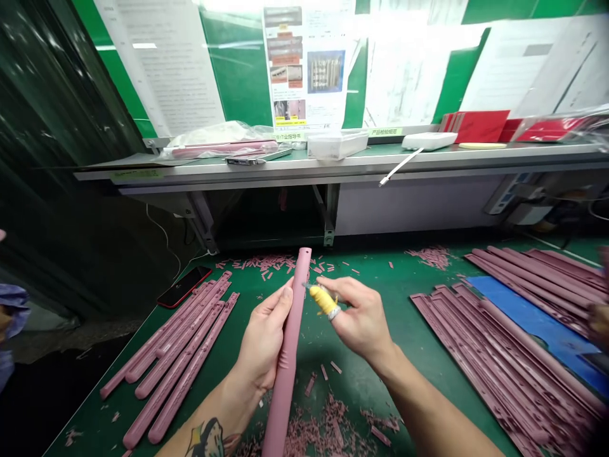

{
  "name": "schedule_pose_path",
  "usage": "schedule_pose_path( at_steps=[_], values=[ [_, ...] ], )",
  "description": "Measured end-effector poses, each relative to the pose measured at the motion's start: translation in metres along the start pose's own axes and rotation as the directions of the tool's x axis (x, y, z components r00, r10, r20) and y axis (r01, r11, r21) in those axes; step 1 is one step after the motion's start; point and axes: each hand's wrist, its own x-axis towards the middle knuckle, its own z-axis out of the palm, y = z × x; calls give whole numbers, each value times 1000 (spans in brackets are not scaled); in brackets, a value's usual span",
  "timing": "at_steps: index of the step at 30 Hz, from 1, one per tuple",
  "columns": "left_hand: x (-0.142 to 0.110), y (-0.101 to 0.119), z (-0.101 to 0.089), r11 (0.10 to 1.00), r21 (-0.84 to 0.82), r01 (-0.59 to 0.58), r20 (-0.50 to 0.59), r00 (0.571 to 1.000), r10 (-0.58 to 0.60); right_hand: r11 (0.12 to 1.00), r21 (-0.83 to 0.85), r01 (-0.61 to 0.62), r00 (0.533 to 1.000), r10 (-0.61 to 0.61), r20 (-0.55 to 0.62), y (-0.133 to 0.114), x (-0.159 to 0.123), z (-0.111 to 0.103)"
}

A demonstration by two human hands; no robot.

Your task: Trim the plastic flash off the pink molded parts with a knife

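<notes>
My left hand (268, 336) is wrapped round a long pink plastic strip (291, 339), its thumb lying on the strip's face. The strip stands slanted, with a small hole near its rounded far end. My right hand (356, 311) is closed just right of the strip, with yellow wrapping (322, 299) around its thumb. From the pinch sticks out a small blade (307, 287), its tip at the strip's right edge; its handle is hidden. Pink shavings (323, 425) lie on the green table (361, 381) below my hands.
Pink strips (185, 355) lie at left beside a phone (184, 285). More pink strips (495, 362) are stacked at right, some on a blue sheet (537, 324). Scraps (271, 261) lie at the back, below a shelf (295, 166). Parts of other people show at both sides.
</notes>
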Motion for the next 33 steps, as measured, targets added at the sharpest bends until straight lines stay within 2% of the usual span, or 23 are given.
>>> schedule_pose_path(
  at_steps=[3, 5, 7, 10, 13, 15, 17, 19, 22, 25, 29, 33],
  values=[
    [-9, -2, 3, 998, -24, 65, 45, 997, -64, 999, -8, -39, 993, 38, -109, 7, 16, -12],
    [-11, -3, 1, 993, -77, 91, 95, 992, -83, 993, 66, -93, 983, 102, -153, 10, 18, -20],
    [-11, -4, -4, 992, -94, 88, 145, 987, -74, 976, 165, -144, 983, 161, -93, 11, 13, -25],
    [-7, -7, -13, 999, 8, 32, 139, 990, -33, 974, 160, -161, 981, 139, 137, 8, -1, -27],
    [-3, -11, -18, 995, 96, 30, 89, 995, -39, 998, 49, -36, 957, 20, 290, 1, -9, -22],
    [-2, -14, -19, 993, 112, 35, 84, 995, -44, 998, -44, 55, 947, -38, 318, -5, -6, -18],
    [-2, -17, -19, 994, 101, 33, 101, 994, -44, 979, -178, 104, 945, -41, 325, -8, 1, -14],
    [-2, -21, -20, 998, 36, 52, 135, 989, -56, 940, -320, 118, 941, -4, 338, -10, 8, -13],
    [-1, -26, -22, 988, -138, 72, 159, 986, -50, 880, -448, 160, 928, 20, 371, -11, 15, -12],
    [0, -31, -24, 970, -231, 81, 149, 988, -47, 830, -517, 210, 925, 3, 380, -10, 16, -13],
    [1, -30, -23, 973, -227, 49, 139, 990, -18, 800, -545, 250, 918, -18, 395, -17, 8, -12],
    [12, -14, -13, 986, -165, -32, 134, 990, 55, 810, -467, 354, 850, -71, 521, -36, -25, 0]
  ],
)
